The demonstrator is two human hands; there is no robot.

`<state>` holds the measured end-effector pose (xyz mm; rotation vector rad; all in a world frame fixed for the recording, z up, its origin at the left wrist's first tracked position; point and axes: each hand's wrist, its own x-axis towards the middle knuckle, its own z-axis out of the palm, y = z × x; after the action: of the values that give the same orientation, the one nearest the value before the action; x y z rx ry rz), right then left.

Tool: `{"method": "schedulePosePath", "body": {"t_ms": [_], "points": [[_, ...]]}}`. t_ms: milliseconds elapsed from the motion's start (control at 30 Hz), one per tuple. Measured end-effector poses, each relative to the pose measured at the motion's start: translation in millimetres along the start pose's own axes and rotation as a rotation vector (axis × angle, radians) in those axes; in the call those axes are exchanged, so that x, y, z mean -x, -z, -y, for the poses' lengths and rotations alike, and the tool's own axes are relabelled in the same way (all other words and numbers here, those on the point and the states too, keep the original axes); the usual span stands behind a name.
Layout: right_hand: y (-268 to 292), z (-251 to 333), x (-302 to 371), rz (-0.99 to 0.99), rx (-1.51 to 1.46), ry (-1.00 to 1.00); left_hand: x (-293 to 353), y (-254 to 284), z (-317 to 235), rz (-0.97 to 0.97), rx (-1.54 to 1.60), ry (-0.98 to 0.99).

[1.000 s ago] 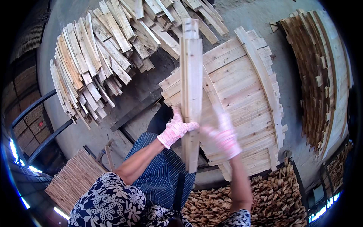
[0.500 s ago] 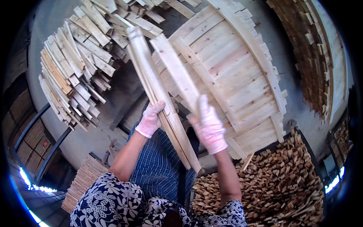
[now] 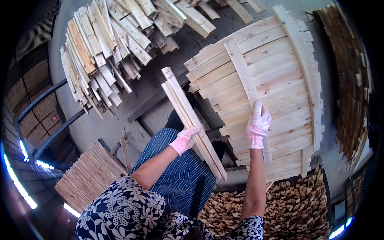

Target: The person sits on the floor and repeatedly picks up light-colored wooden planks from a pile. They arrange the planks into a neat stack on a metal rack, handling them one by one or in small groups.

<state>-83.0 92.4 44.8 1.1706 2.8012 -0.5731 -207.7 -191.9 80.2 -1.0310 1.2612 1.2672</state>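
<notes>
My gloved left hand (image 3: 185, 141) is closed round a few long, narrow wooden boards (image 3: 182, 108), held together at a slant in front of my lap. On the right, my gloved right hand (image 3: 259, 125) is closed over a flat wooden board (image 3: 242, 70) lying across the slats of a large wooden panel (image 3: 276, 86). The fingers point away from me, and the hand hides part of this board. Along the panel's far right side runs another long board (image 3: 302, 64), crossing the slat ends.
A loose pile of boards (image 3: 100, 44) lies at the far left. Tightly stacked wood pieces (image 3: 292, 204) stand at the near right, and a neat stack (image 3: 90, 176) at the near left. Dark metal bars (image 3: 148, 106) lie below the panel. More stacked wood (image 3: 352, 76) rises at the far right.
My right hand has brought its board down onto the panel. The left hand still holds its boards, now farther right in the picture. The whole view has shifted.
</notes>
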Motion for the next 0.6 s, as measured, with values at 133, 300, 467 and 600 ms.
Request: {"method": "schedulePosePath", "body": {"t_ms": [133, 300, 467, 600], "points": [[10, 32, 4, 0.027, -0.078, 0.059, -25, 10, 7, 0.045, 0.078, 0.048], [-24, 48, 14, 0.014, 0.034, 0.107, -77, 3, 1, 0.085, 0.173, 0.093], [-30, 41, 12, 0.047, -0.001, 0.14, -113, -28, 1, 0.153, 0.144, 0.089], [-30, 50, 14, 0.049, 0.024, 0.149, -112, -27, 12, 0.127, 0.129, 0.116]]}}
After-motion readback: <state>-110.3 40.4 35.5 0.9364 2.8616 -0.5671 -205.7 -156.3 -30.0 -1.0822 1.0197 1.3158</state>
